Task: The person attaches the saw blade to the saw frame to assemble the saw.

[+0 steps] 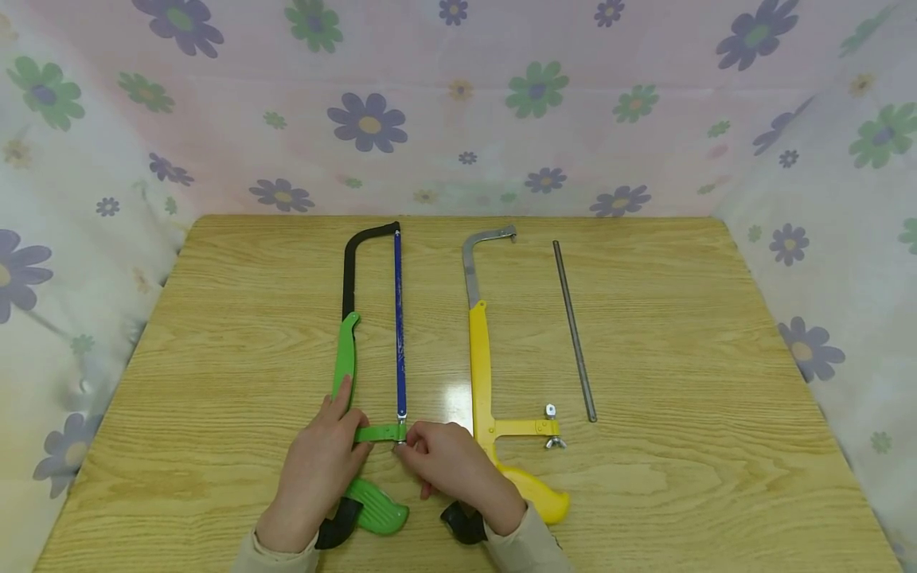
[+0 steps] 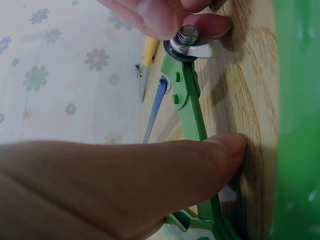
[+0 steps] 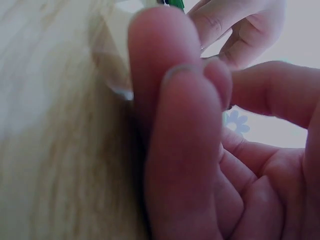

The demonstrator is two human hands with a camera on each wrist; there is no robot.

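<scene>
A green hacksaw [image 1: 346, 350] with a black front bow lies on the table, its blue blade [image 1: 399, 326] spanning the frame. My left hand [image 1: 318, 454] grips the green frame near the handle, thumb at the cross arm and index finger stretched along the spine. At the end of that arm, my right hand [image 1: 454, 461] pinches the wing nut [image 2: 200, 51], mostly covered by fingers in the head view. The left wrist view shows the threaded bolt end [image 2: 188, 35] poking out of the nut. In the right wrist view, right fingers [image 3: 185, 150] hide the nut.
To the right lies a yellow hacksaw [image 1: 481, 366] with a grey bow, its own wing nut [image 1: 555, 442] and a bare frame opening. Farther right is a thin grey metal strip [image 1: 573, 330]. A flowered curtain [image 1: 458, 103] surrounds the wooden table [image 1: 666, 334] at the back and sides.
</scene>
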